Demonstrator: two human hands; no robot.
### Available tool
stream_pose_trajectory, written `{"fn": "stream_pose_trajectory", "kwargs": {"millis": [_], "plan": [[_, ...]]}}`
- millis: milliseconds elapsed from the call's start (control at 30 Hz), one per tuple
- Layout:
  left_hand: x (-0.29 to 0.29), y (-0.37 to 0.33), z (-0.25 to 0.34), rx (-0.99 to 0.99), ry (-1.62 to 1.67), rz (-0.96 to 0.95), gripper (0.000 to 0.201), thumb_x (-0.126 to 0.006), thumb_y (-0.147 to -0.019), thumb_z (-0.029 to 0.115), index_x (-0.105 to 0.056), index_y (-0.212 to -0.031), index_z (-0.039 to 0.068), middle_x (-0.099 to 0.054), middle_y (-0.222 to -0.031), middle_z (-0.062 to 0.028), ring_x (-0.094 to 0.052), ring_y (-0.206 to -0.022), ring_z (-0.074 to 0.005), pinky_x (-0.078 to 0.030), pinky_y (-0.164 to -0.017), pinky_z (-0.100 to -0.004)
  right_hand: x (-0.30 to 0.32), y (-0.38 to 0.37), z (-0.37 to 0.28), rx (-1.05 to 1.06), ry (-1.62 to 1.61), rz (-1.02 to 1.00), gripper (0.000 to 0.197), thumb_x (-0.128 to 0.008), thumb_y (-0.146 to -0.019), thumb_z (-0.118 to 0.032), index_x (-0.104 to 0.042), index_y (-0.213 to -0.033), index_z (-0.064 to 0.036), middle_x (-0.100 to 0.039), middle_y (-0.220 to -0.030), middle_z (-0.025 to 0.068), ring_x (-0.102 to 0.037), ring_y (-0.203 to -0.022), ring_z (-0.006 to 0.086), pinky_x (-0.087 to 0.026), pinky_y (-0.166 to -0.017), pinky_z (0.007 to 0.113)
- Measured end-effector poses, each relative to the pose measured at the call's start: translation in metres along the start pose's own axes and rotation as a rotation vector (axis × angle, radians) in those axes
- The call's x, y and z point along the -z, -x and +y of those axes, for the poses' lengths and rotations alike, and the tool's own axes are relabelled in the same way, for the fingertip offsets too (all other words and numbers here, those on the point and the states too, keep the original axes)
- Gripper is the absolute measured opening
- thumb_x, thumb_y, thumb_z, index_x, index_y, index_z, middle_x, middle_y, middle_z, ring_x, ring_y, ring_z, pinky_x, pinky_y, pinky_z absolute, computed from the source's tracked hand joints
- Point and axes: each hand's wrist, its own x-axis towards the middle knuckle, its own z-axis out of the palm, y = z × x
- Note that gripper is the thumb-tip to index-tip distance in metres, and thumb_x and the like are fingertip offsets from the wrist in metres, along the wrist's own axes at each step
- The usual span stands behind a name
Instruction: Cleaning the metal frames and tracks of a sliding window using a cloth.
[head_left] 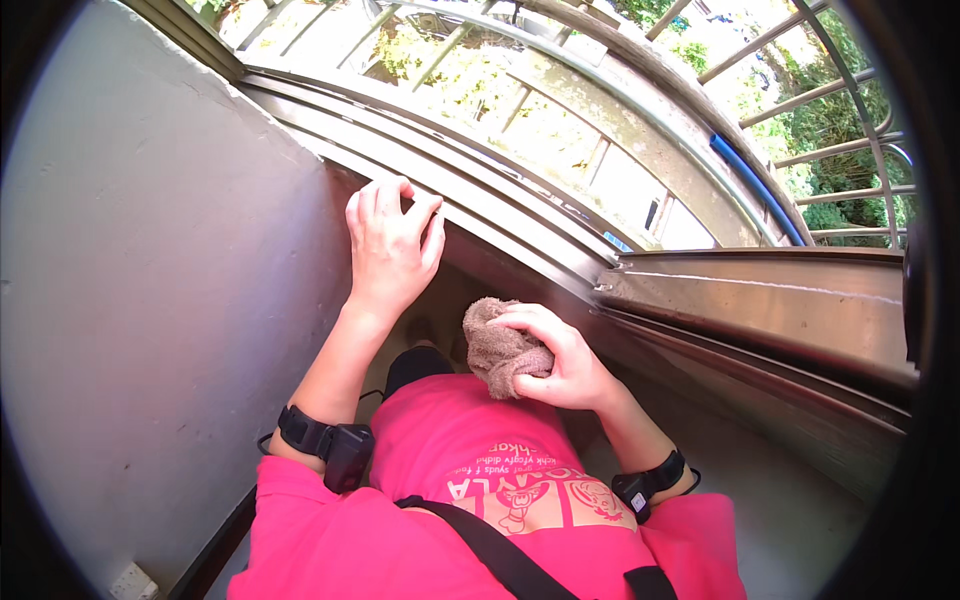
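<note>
My right hand point(566, 362) is closed round a bunched brown terry cloth point(498, 345), held in front of my pink shirt. The fingers lie over its top and the thumb presses its lower side. Farther forward and to the left, my left hand point(393, 245) is at the inner edge of the metal window track point(480, 212), beside the wall corner. Its fingers are bent and the thumb is drawn in toward them. Whatever is between its fingertips, if anything, is hidden. The cloth is apart from the track.
A pale grey wall point(150, 270) rises close on my left. A metal window frame point(760, 295) runs along the right. Beyond the track are a curved ledge point(600, 110), a blue pipe point(760, 190) and metal bars point(850, 150). Black bands with small devices point(350, 455) sit on my arms.
</note>
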Motion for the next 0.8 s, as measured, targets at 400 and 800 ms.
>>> {"fn": "stream_pose_trajectory", "kwargs": {"millis": [400, 800], "plan": [[-0.002, -0.015, -0.004, -0.053, 0.086, -0.109, 0.013, -0.063, -0.073, 0.013, -0.062, -0.085, 0.01, -0.048, -0.093, -0.0078, -0.045, -0.093, -0.0245, -0.029, -0.089, -0.0408, -0.004, -0.028, -0.009, -0.016, 0.05, 0.018, 0.053, -0.062, -0.06, -0.013, -0.053, -0.112, -0.0073, -0.049, -0.114, 0.0188, -0.047, -0.11, 0.035, -0.041, -0.091, 0.037], [0.001, -0.047, 0.009, 0.164, -0.082, -0.417, 0.01, -0.063, -0.07, 0.015, -0.065, -0.067, 0.006, -0.06, -0.078, -0.0069, -0.051, -0.089, -0.0236, -0.03, -0.085, -0.0395, -0.01, -0.029, -0.014, -0.06, 0.051, 0.062, 0.054, -0.063, -0.059, -0.011, -0.053, -0.112, -0.0085, -0.049, -0.115, 0.0186, -0.048, -0.109, 0.0337, -0.04, -0.092, 0.037]]}}
